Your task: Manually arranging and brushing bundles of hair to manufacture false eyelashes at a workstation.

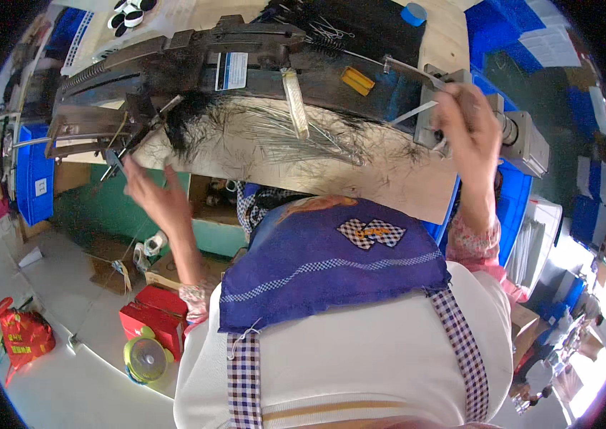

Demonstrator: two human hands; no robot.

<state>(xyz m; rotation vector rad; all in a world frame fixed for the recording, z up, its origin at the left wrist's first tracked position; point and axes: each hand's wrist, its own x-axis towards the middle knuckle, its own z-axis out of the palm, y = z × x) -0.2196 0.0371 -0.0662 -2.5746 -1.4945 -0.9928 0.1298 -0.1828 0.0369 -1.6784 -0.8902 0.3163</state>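
Note:
My left hand is at the left end of a dark metal machine, its thumb apart from the other fingers. The fingertips come close to a small grey lever; blur hides whether they touch it. My right hand is bent and blurred at the machine's right end, its fingertips at a flat metal handle; its grip is partly hidden. Between the hands, thin metal wires lie heaped on the wooden tabletop. Dark bristles pile up left of them. A pale, wrapped bar points down from the machine.
A yellow block and a blue round cap lie on the far side. A grey motor-like unit stands right. A blue bin hangs left. A red box, a small fan and a red bag are below left.

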